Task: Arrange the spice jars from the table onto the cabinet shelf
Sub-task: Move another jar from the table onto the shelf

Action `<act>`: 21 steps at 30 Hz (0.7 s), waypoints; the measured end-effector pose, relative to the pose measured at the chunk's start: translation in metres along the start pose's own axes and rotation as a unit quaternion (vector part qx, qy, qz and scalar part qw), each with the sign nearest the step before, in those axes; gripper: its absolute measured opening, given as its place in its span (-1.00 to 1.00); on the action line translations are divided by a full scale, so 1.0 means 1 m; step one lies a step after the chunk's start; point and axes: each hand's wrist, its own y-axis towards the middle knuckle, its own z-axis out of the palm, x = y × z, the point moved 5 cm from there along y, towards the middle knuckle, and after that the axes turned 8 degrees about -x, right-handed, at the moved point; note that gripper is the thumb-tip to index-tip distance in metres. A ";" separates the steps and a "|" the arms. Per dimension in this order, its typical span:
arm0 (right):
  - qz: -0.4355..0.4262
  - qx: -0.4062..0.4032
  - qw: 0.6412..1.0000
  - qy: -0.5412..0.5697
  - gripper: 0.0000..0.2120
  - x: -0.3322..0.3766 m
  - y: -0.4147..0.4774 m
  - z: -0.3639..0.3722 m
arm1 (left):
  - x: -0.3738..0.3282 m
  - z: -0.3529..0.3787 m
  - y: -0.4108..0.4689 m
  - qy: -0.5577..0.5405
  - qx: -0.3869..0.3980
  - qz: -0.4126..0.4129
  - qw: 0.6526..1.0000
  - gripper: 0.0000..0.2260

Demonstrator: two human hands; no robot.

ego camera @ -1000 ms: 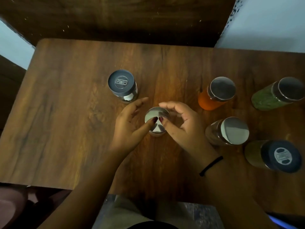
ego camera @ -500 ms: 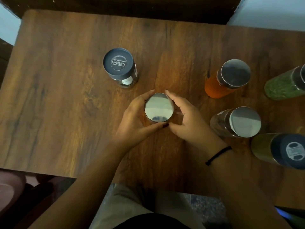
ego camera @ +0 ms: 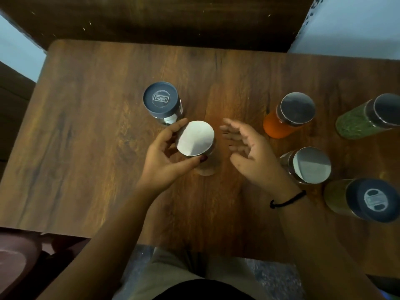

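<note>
My left hand (ego camera: 164,156) grips a small clear jar with a shiny steel lid (ego camera: 195,138), lifted a little above the wooden table (ego camera: 86,159). Just right of that jar my right hand (ego camera: 249,152) is spread and holds nothing. A dark-lidded jar (ego camera: 161,102) stands behind the held one. On the right stand an orange spice jar (ego camera: 289,114), a green spice jar (ego camera: 368,118), a steel-lidded clear jar (ego camera: 307,165) and a yellowish jar with a dark lid (ego camera: 365,200).
A dark wooden panel (ego camera: 162,18) rises right behind the table's far edge. Pale walls show at both upper corners. A reddish round object (ego camera: 15,263) sits low at the left, below the table's front edge.
My right hand has let go of the steel-lidded jar and drawn away to the right. My left hand alone now holds the jar, raised slightly toward the camera.
</note>
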 end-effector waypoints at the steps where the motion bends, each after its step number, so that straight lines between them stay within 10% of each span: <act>1: -0.004 -0.006 1.000 0.011 -0.34 0.005 0.000 -0.002 | -0.005 -0.005 0.001 -0.016 -0.002 -0.004 1.000 -0.26; 15: -0.057 0.044 0.984 0.165 -0.63 0.086 -0.017 0.010 | -0.100 -0.064 0.007 -0.122 -0.018 0.051 0.991 -0.29; 21: -0.088 0.050 0.987 0.123 -0.41 0.116 -0.017 0.011 | -0.140 -0.072 0.010 -0.097 0.002 0.109 0.989 -0.46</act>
